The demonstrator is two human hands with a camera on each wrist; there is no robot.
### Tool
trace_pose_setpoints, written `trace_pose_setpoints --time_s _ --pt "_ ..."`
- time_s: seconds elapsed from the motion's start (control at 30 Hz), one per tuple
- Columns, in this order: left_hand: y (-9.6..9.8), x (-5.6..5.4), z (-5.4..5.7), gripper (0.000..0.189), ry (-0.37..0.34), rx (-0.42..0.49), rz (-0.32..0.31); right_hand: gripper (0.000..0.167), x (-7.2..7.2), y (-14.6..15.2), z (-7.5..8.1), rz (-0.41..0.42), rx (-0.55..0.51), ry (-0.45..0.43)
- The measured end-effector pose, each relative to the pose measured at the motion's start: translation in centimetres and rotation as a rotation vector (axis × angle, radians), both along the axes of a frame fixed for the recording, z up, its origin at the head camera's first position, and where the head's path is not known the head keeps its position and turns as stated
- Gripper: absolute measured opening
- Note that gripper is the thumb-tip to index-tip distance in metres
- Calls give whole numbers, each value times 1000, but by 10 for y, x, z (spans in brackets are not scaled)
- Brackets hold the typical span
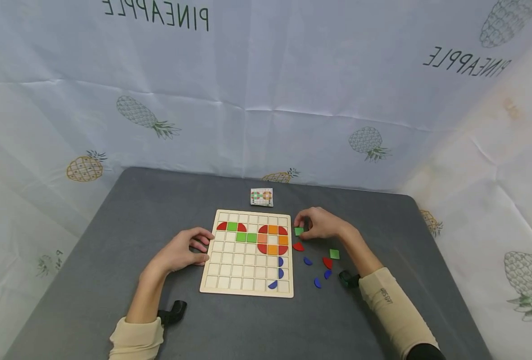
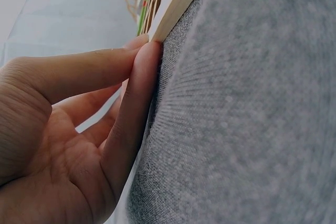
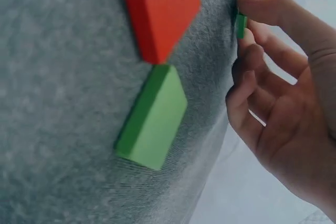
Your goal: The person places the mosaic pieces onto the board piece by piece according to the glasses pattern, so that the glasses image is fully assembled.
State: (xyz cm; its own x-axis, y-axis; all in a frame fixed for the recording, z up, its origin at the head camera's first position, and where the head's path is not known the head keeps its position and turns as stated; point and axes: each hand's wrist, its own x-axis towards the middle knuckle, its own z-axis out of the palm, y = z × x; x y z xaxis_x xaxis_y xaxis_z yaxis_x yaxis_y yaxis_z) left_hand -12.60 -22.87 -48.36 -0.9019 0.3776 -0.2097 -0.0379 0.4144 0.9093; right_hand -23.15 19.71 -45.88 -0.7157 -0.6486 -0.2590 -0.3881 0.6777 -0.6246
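My left hand (image 1: 181,250) holds the left edge of a pale wooden grid board (image 1: 229,271), thumb and fingertips at its rim. In the left wrist view the thumb and a finger meet at the board's edge (image 2: 176,9). To the right of the board, my right hand (image 1: 322,223) pinches a green square tile (image 1: 299,231) between thumb and finger, close to the table. Red, green, orange and blue pieces lie on the upper and right parts of the board, among them a column of blue half-discs (image 1: 281,273).
Right of the board lie a red quarter piece (image 1: 298,247), another red piece (image 1: 327,262), a green tile (image 1: 334,254) and several blue half-discs (image 1: 317,283). A small pattern card (image 1: 261,197) sits behind the board on the grey table (image 1: 166,200). Pineapple-print cloth (image 1: 266,75) hangs behind.
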Motion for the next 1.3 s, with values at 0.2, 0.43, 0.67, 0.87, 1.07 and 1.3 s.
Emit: trace_pose_setpoints --time_s 0.2,0.43,0.67,0.87,1.07,1.3 --pt "0 0 -1 45 2 -3 2 28 1 -14 4 -4 -78 54" --pt "0 -1 -1 46 2 -4 8 29 5 -65 10 108 -162 74" --pt "1 1 2 47 -1 -8 14 27 4 -120 5 200 -223 61" --pt "1 3 3 47 13 -12 2 31 0 -158 -9 248 -193 76" --pt "1 1 2 47 -5 -6 11 30 1 -180 -15 266 -127 134" --pt "-1 0 0 47 -6 -6 3 27 6 -194 -12 261 -56 195"
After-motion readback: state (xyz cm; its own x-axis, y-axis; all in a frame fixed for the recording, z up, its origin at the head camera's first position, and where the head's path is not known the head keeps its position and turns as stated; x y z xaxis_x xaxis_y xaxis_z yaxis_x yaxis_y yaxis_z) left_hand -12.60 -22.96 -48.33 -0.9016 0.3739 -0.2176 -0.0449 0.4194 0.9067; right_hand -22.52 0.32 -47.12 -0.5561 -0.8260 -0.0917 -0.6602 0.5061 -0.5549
